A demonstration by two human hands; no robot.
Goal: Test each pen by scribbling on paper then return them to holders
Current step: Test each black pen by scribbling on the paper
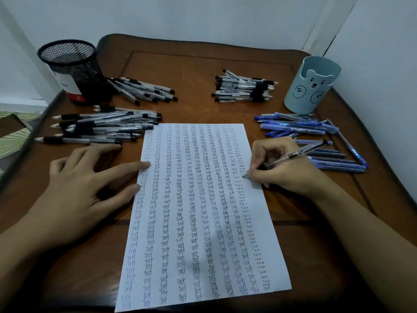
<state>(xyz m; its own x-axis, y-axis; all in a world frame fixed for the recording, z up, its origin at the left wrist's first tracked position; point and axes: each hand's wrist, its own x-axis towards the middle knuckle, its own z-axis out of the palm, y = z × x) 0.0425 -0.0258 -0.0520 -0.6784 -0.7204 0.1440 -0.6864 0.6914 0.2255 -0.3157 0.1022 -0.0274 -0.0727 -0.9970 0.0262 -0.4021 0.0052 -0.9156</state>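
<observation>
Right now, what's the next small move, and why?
Probably finish the short scribble where the tip sits: the right hand grips the pen with its tip on the paper near the right margin, and the left hand presses its left edge.

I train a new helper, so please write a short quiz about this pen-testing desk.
1. True or false: the right hand holds a pen with its tip on the paper.
2. Which holder stands on the person's left side? A) black mesh holder B) glass jar C) wooden box
3. Fill in: the left hand rests on the paper's ___ edge.
Key: 1 true; 2 A; 3 left.
</observation>
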